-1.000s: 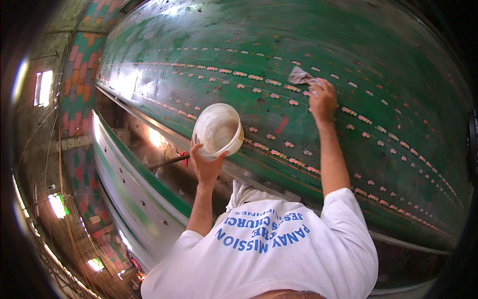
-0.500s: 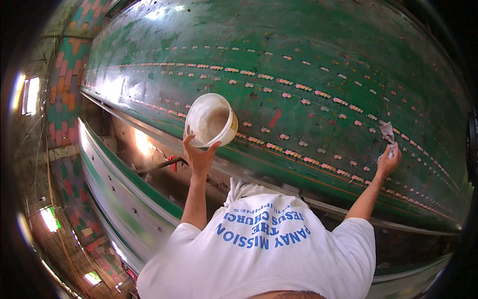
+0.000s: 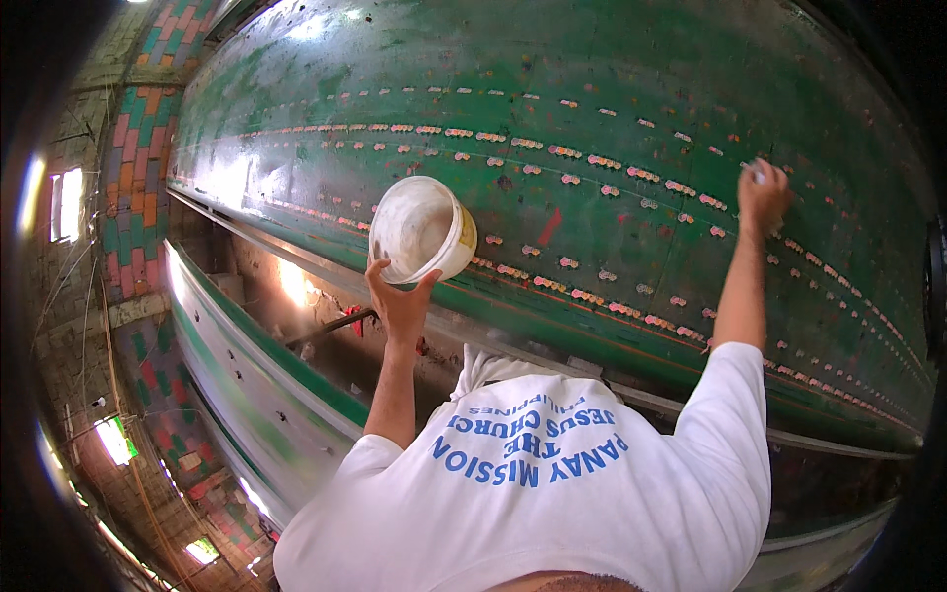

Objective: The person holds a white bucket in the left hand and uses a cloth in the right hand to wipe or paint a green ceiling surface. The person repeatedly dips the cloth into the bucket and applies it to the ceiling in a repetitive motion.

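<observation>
In my left hand (image 3: pixel 400 306) is a round white plastic bucket (image 3: pixel 449 259), gripped by its lower side and tipped so its opening shows. Pale smears coat the inside; I cannot make out how much it holds. My right hand (image 3: pixel 764 202) is closed around a crumpled whitish rag (image 3: pixel 756 171), mostly hidden by the fingers. That hand is over the long green tabletop (image 3: pixel 631 59), near its right part. Rows of small pink and white printed shapes (image 3: pixel 604 161) run along the green surface, and the right hand covers part of one row.
A pale rail (image 3: pixel 326 259) edges the table on my side. Behind it a second green-edged long table (image 3: pixel 266 365) stands at the lower left. A dark metal bar (image 3: pixel 330 329) with something red juts out between them. Brick-patterned paving (image 3: pixel 138 197) lies along the far left.
My right hand has moved farther from my body across the green surface, arm stretched out, and the rag is now more hidden. The bucket in my left hand has barely shifted.
</observation>
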{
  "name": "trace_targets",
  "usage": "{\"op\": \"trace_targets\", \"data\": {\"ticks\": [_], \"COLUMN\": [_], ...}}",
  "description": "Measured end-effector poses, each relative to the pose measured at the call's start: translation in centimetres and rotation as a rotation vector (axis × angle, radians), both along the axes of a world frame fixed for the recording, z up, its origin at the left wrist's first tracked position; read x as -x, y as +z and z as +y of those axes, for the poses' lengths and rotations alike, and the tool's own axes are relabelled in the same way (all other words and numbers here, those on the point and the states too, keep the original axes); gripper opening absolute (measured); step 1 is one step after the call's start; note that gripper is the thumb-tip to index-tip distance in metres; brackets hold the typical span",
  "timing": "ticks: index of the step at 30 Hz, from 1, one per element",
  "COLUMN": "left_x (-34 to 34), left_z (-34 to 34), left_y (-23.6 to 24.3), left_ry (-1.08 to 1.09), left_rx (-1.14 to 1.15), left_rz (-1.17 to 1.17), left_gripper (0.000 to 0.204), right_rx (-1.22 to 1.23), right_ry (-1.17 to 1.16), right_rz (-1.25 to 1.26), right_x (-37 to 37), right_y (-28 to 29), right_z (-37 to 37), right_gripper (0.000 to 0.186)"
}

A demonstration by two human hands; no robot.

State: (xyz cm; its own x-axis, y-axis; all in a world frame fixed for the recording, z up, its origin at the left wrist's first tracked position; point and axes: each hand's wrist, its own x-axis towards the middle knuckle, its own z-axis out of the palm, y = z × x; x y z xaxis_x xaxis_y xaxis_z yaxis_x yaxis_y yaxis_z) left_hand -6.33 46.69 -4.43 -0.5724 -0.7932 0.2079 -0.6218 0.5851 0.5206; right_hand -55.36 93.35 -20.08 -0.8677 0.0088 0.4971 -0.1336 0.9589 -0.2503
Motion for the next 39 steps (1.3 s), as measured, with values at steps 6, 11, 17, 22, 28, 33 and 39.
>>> {"op": "trace_targets", "data": {"ticks": [6,11,17,22,28,33,39], "left_x": [-0.3,-1.1,-1.0,-0.8,-0.6,-0.6,-0.9], "left_z": [1.0,1.6,1.4,1.4,1.4,1.3,1.7], "left_y": [-0.2,-0.9,-1.5,-1.1,-1.1,-1.2,-1.4], "left_ry": [0.037,0.043,-0.015,-0.013,0.013,0.013,-0.010], "left_rx": [0.017,-0.011,0.079,0.131,0.078,0.062,0.036], "left_rz": [-0.014,0.018,0.084,0.033,0.033,0.059,0.125], "left_gripper": [0.092,0.095,0.090,0.089,0.090,0.090,0.091], "right_rx": [0.303,0.437,0.259,0.359,0.077,0.057,0.076], "right_ry": [0.579,1.094,1.099,0.815,0.200,-0.325,-0.590], "right_rz": [0.017,-0.127,-0.168,-0.131,-0.017,-0.104,-0.125], "right_x": [-8.3,-23.4,-30.5,-23.4,-15.4,-20.1,-24.1], "right_y": [1.5,3.2,4.1,4.4,3.0,1.2,-0.1], "right_z": [-22.4,-32.3,-28.5,-17.7,4.0,18.1,18.0], "right_gripper": [0.018,0.015,0.019,0.023,0.030,0.038,0.053]}}
